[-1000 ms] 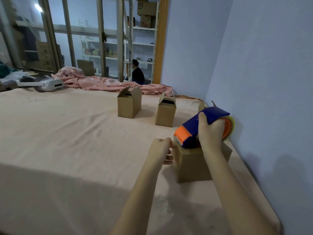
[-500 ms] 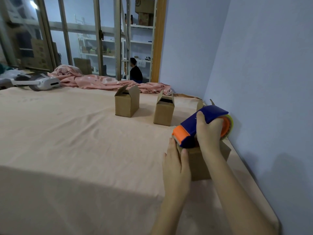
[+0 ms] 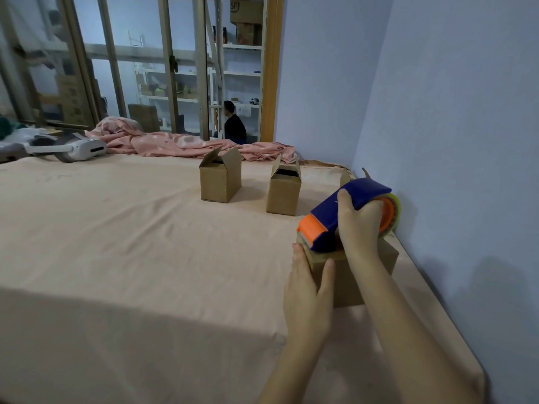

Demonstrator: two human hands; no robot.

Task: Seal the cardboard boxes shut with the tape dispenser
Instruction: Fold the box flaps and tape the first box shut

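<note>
Holding tape dispenser (image 3: 347,215) on closed box (image 3: 354,275); two boxes (image 3: 220,182) open.

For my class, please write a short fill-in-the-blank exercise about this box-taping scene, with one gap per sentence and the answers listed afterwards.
1. The right hand grips a blue and ______ tape dispenser.
2. The dispenser rests on top of the nearest cardboard box, which the ______ hand steadies.
3. Farther back on the pink sheet, the box on the left and the box on the right both have flaps that are ______.

Missing words: orange; left; open
</note>
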